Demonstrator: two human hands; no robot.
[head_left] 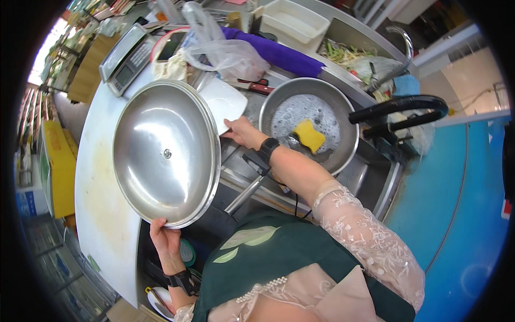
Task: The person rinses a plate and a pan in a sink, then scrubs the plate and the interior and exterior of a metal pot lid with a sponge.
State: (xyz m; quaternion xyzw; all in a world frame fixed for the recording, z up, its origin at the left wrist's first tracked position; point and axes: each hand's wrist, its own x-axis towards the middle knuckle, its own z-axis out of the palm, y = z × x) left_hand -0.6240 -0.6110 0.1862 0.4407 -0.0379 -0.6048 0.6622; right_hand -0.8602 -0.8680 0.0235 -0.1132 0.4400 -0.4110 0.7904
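Note:
My left hand (pixel 166 237) grips the near rim of a round metal pan lid (pixel 161 161), which is tilted with its inner face towards me. To the right of the lid, my right hand (pixel 241 131) holds the edge of a white plate (pixel 223 98) between thumb and fingers. Part of the plate is hidden behind the lid. Right of that hand, a grey frying pan (pixel 350 161) sits over the sink, holding soapy water (pixel 310 106) and a yellow sponge (pixel 309 135). A knife with a red handle (pixel 261 88) lies behind the plate.
A digital scale (pixel 126 66) and a clear plastic bag (pixel 229 58) lie at the back. Beyond the pan are a purple cloth (pixel 277 50), a white tub (pixel 295 20) and vegetable scraps (pixel 342 52). A metal faucet (pixel 408 48) and a black hose loop (pixel 402 108) stand at the right.

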